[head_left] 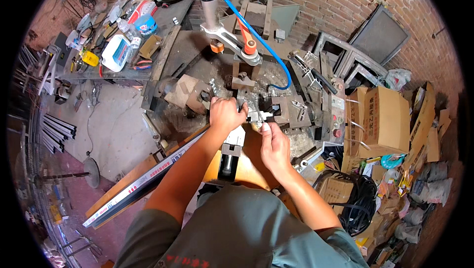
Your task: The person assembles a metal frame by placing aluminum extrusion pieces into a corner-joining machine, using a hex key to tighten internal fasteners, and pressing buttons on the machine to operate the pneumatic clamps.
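"Firstly, which materials and shapes are shown?"

"Grey metal prevails. A squared block (190, 93), rough-faced, stands at the left; a second block (282, 110) stands opposite, at the right. Both sit on a machine bed (267, 74) speckled with fine debris. Above, a smooth blue hose (271, 47) bends in one long curve beside a cylindrical metal post (211, 11). Toward the body runs a flat white strip (237, 137), with a dark notched clamp (231, 150) lower down."

"Where does the thin rod lie relative to the grip?"

"The thin grey rod (260, 116) lies over the middle of the machine, between the two blocks. The right hand (274, 145) holds it near its lower end, thumb and forefinger pressed together on it; the rest projects beyond the thumb. A small white fitting (267, 115) is just beside it."

"And the left hand?"

"The left hand (227, 114) sits at the far end of the strip, knuckles upward, fingers curled, thumb toward the rod. Its underside is hidden, so whether it clamps anything cannot be told."

"Which way does the rod point?"

"Away from the body, its long axis leaning slightly left; the strip's axis runs back toward the body."
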A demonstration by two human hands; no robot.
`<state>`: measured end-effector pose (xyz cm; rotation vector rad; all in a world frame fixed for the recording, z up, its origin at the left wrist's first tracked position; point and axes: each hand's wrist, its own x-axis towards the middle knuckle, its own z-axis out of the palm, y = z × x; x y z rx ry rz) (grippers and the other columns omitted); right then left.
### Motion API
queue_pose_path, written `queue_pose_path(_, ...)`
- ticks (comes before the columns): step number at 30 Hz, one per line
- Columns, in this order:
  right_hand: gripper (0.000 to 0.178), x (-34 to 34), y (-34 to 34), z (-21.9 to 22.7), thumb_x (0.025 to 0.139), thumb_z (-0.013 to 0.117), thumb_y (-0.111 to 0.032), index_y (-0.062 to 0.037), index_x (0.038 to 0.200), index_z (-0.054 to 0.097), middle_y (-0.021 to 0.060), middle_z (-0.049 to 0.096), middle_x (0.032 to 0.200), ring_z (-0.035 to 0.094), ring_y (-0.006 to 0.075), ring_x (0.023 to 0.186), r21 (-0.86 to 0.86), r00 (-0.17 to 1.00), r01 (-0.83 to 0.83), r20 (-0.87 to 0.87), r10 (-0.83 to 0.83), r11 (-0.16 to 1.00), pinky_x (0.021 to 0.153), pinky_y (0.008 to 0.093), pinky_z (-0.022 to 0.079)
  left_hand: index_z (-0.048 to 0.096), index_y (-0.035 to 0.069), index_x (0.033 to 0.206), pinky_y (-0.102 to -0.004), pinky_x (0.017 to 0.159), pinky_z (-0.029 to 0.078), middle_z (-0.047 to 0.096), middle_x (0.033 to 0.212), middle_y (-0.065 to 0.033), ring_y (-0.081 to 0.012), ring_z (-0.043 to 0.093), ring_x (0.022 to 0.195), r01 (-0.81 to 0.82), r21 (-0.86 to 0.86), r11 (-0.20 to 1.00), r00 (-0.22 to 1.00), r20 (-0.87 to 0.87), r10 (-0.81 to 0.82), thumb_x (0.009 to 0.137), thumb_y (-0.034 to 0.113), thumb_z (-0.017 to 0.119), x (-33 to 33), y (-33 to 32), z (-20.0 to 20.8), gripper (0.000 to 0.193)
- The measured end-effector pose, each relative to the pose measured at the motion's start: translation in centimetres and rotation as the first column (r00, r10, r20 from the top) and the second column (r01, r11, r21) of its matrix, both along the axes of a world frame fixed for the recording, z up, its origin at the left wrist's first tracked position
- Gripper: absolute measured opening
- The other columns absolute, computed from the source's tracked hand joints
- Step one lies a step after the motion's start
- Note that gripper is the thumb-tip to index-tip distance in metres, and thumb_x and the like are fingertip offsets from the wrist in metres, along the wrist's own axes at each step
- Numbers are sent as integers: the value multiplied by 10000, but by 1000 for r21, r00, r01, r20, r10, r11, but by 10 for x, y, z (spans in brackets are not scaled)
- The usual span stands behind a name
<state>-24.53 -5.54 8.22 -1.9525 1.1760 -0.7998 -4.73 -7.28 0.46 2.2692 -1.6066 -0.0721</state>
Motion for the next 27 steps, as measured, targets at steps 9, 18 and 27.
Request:
queue_pose_path(9,279,4,-8,6,1122,531,-245,-16,1057,677,247,700,792,691,492,750,12,995,-26,-93,27,1000,687,532,530,752,23,796,-456,955,477,757,807,-223,-366,737,802,6,-9,1000,998,-66,-6,967,510,605,3,-1,-7,536)
queue_pose_path(18,290,-10,-7,-17,1131,532,-238,-14,991,650,205,628,691,662,381,632,184,1000,5,-8,-3,983,623,469,506,722,4,761,-464,911,491,732,773,-258,-410,707,764,4,-51,999,995,-98,-9,932,458,673,1,-1,-3,487)
queue_pose_path(27,236,-50,35,-34,1124,548,-213,-24,1032,655,150,611,667,637,317,577,118,999,-50,23,47,992,596,415,501,736,7,787,-461,925,494,743,792,-250,-418,695,751,6,35,999,996,-91,-3,929,470,667,0,-2,-1,489)
